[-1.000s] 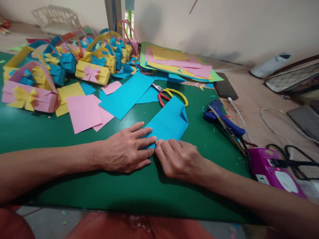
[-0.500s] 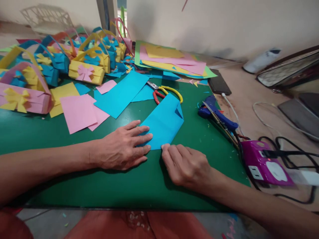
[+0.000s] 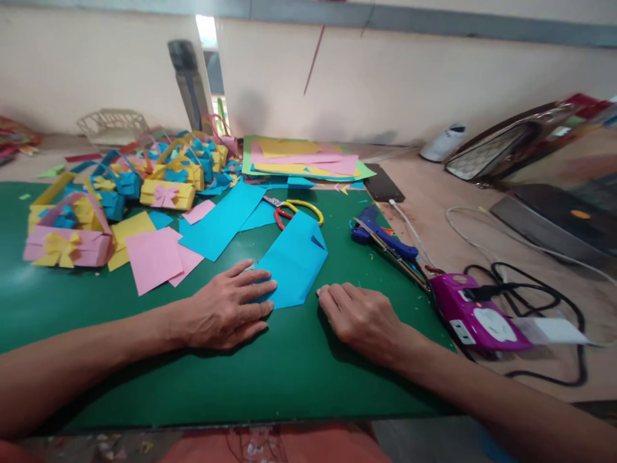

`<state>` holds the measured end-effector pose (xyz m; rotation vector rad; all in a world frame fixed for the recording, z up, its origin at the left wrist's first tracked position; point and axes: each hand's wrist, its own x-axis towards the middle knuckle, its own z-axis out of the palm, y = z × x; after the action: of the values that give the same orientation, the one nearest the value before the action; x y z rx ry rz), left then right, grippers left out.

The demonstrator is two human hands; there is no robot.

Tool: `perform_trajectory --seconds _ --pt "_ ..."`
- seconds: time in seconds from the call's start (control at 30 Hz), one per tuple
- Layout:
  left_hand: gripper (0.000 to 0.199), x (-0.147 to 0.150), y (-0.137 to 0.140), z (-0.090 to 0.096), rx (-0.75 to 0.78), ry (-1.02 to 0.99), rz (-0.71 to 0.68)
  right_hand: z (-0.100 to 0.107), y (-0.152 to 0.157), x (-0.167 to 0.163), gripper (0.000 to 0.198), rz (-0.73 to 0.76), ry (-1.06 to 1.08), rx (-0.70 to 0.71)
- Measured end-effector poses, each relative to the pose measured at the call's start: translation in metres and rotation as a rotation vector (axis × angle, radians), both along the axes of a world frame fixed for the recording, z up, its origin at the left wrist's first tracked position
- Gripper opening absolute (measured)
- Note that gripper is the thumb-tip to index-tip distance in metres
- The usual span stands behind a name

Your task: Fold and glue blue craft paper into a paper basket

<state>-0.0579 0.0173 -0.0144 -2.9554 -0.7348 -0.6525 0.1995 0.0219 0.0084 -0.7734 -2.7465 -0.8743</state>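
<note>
A folded sheet of blue paper (image 3: 296, 260) lies on the green board (image 3: 231, 392), with a small flap turned over near its upper right corner. My left hand (image 3: 226, 308) rests flat and open, its fingertips on the paper's lower left part. Just right of the paper, and apart from it, my right hand (image 3: 359, 315) is closed with its fingers curled down on the board. I see nothing in it. Scissors (image 3: 301, 209) with red and yellow handles lie partly under the paper's top end. Another blue sheet (image 3: 224, 222) lies farther left.
Finished small paper baskets with bows (image 3: 166, 195) crowd the back left. Pink paper pieces (image 3: 154, 257) lie in front of them. Stacked coloured sheets (image 3: 308, 157) are at the back. On the right are a blue glue gun (image 3: 385, 238), a purple power strip (image 3: 482, 315) and a phone (image 3: 384, 183).
My right hand has come away from the paper's lower right corner to its right; that corner is now folded in. My left hand stays flat on the paper. The view has tilted up.
</note>
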Motion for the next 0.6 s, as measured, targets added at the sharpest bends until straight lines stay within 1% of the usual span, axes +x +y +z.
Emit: perform_trajectory --seconds 0.07,0.13,0.2,0.33,0.47,0.53,0.6 --pt "0.023 0.003 0.000 0.000 -0.016 -0.007 0.032 0.001 0.007 0.002 0.019 -0.007 0.030 -0.013" --pt "0.034 0.009 -0.001 0.002 -0.049 0.000 0.084 0.002 0.013 0.001 0.026 0.018 0.053 -0.007" --pt "0.041 0.017 -0.002 0.004 -0.071 0.020 0.144 0.002 0.019 0.000 0.028 0.055 0.050 -0.006" --pt "0.033 0.034 -0.002 0.010 -0.145 0.030 0.213 0.000 0.026 -0.001 0.019 0.074 0.009 -0.043" --pt "0.023 0.042 0.001 0.015 -0.233 0.042 0.267 -0.002 0.027 0.001 0.014 0.076 0.050 -0.032" --pt "0.019 0.044 0.001 0.017 -0.251 0.037 0.266 -0.002 0.024 0.002 0.017 0.084 0.088 -0.019" --pt "0.016 0.046 0.000 0.016 -0.225 0.022 0.267 -0.003 0.021 0.001 0.022 0.107 0.131 -0.006"
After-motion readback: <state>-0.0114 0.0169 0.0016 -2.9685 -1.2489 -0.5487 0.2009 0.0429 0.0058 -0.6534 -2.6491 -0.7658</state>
